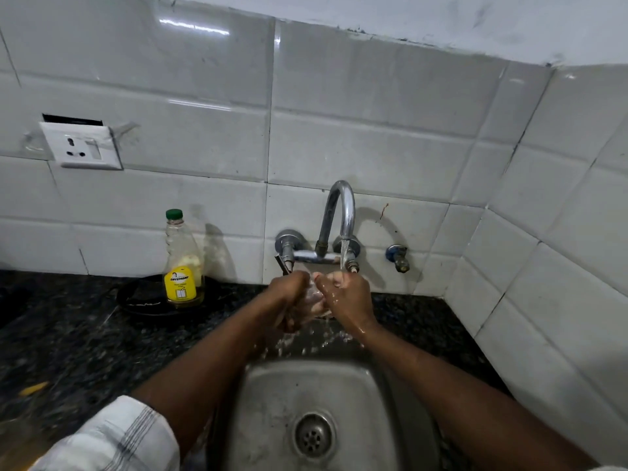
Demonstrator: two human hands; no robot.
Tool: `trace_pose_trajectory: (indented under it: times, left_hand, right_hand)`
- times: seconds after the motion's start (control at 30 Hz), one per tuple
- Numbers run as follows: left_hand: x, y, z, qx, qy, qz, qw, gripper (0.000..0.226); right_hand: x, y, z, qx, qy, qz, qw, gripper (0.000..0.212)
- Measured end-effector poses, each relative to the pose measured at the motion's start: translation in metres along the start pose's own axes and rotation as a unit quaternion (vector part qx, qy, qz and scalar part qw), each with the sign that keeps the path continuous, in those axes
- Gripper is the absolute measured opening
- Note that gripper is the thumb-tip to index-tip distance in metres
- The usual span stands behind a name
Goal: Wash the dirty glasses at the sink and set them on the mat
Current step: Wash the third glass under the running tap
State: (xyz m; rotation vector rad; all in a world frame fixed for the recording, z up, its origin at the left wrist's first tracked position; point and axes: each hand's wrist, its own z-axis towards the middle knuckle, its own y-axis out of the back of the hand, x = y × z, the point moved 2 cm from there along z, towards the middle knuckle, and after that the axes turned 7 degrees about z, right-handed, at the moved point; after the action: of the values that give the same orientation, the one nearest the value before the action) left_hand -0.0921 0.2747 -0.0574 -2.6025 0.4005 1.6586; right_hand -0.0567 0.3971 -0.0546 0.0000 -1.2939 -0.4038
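A clear glass [315,298] is held between both hands under the running tap [343,212], above the back edge of the steel sink [272,396]. My left hand [289,300] grips it from the left with curled fingers. My right hand [346,297] holds it from the right, fingers wrapped over the rim. Water streams down onto my right hand's fingers and splashes off below. The glass is mostly hidden by my hands. No mat is in view.
A dish soap bottle [181,263] with a green cap stands on a black round plate [136,300] on the dark granite counter [68,334], left of the tap. A wall socket [81,146] is at upper left. Tiled walls close in behind and right.
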Motion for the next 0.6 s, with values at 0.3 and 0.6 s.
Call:
trace_pose_trajectory:
  times: [0.3, 0.6]
  left_hand:
    - [0.013, -0.003, 0.007, -0.239, -0.216, 0.044, 0.946, 0.031]
    - [0.018, -0.014, -0.005, -0.303, -0.372, 0.082, 0.874, 0.025]
  right_hand:
    - [0.0, -0.007, 0.009, -0.063, -0.015, 0.008, 0.998, 0.054]
    - [0.0, -0.002, 0.019, -0.09, -0.026, 0.024, 0.995, 0.054]
